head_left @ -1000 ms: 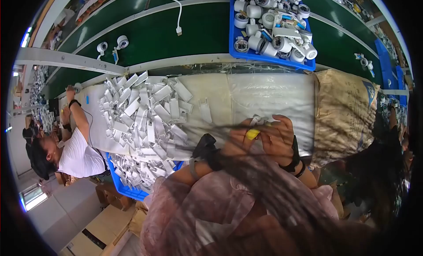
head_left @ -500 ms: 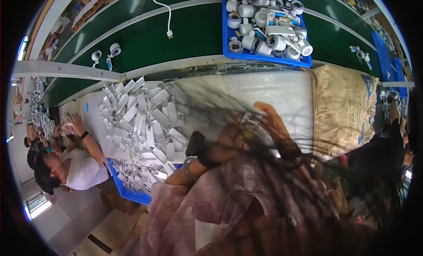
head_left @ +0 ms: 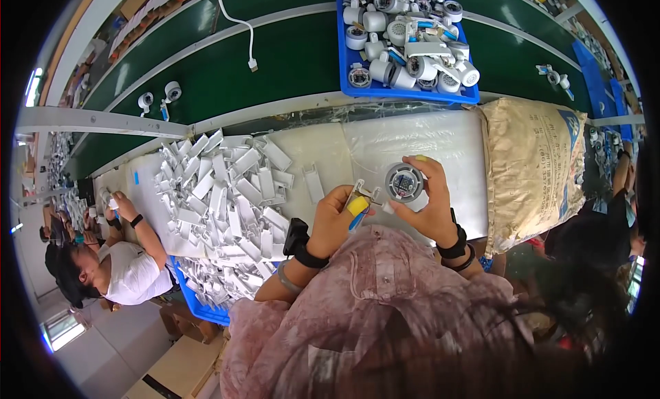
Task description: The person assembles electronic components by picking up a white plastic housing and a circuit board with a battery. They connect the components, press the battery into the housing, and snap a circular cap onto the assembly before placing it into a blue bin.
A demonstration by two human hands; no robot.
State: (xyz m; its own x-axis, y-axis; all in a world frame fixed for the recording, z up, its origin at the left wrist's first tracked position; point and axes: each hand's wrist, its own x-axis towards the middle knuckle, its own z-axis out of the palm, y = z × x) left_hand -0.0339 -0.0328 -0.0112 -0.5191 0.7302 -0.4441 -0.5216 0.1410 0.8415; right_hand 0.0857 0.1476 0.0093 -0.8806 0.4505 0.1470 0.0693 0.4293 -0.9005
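In front of my chest, my right hand [head_left: 437, 205] grips a round white housing [head_left: 403, 183] with a grey rim, a circuit board facing up inside it. My left hand [head_left: 331, 219], close beside it, pinches a small white bracket piece [head_left: 364, 193] with yellow and blue bits; its exact kind is partly hidden by the fingers. The two held parts are apart, with a narrow gap between them. A single white channel-shaped cover [head_left: 313, 184] lies on the table beyond my left hand, next to a large heap of similar white covers [head_left: 227, 186].
A blue tray [head_left: 412, 94] of round white housings stands at the back on the green surface [head_left: 289, 62]. A brown paper sack [head_left: 529, 172] lies at right. Another blue bin [head_left: 206, 312] holds covers at lower left. A white cable [head_left: 237, 21] hangs behind; a co-worker [head_left: 134, 268] sits left.
Strands of hair that blurred the view have moved off my hands. My hands have spread apart, and the round housing now shows in the right one. The view has shifted slightly.
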